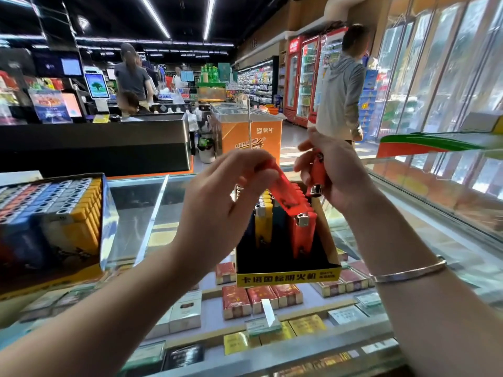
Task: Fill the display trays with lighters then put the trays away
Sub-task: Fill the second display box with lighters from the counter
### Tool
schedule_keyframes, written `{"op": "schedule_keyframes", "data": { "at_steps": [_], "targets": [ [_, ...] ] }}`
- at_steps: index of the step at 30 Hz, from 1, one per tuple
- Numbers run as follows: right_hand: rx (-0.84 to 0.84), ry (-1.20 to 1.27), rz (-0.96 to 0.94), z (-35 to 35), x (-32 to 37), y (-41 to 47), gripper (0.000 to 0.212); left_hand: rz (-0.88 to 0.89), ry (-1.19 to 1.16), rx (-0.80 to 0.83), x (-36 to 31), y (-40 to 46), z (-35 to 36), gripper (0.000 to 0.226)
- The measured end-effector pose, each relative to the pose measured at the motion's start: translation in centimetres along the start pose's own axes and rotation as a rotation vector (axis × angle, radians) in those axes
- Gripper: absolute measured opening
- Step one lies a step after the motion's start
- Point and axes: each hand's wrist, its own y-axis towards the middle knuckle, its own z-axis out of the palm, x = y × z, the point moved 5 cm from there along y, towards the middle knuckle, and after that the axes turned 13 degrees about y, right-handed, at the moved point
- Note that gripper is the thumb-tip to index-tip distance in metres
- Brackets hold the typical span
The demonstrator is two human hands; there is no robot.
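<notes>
Glass counter (136, 202), half-filled tray (288, 276), hands above.

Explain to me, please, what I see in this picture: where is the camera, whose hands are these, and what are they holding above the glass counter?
There is no machine here. A person wears one wide-angle camera on the head, so you look forward and down at that person's own hands in a shop.

The left hand holds a red lighter, tilted, with its metal end down towards the display tray. The right hand holds another red lighter.

The tray is a dark box with a yellow front. It stands on the glass counter and already holds some yellow and red lighters. To the left stands a fuller tray of lighters. Under the glass lie cigarette packs.
</notes>
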Motion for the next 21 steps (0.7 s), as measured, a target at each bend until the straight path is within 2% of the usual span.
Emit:
{"op": "schedule_keyframes", "data": {
  "at_steps": [3, 7, 11, 16, 21],
  "targets": [
    [-0.094, 0.016, -0.009, -0.8, 0.0, 0.0, 0.028, 0.01, -0.008, 0.095, -0.5, -0.8, 1.0, 0.021],
    [-0.112, 0.0, -0.021, -0.7, -0.1, -0.2, 0.027, 0.07, 0.042, 0.213, -1.3, -2.0, 2.4, 0.025],
    [-0.121, -0.037, -0.025, -0.4, -0.2, -0.3, 0.029, 0.092, 0.099, 0.257, -1.9, -2.7, 3.3, 0.025],
    [-0.112, -0.025, -0.02, -0.1, -0.3, -0.4, 0.029, 0.228, 0.208, 0.299, -2.8, -3.0, 4.1, 0.026],
    [-0.111, -0.039, -0.019, -0.1, -0.3, -0.4, 0.029, 0.245, 0.247, 0.307, -2.5, -2.8, 4.1, 0.023]
  ]
}}
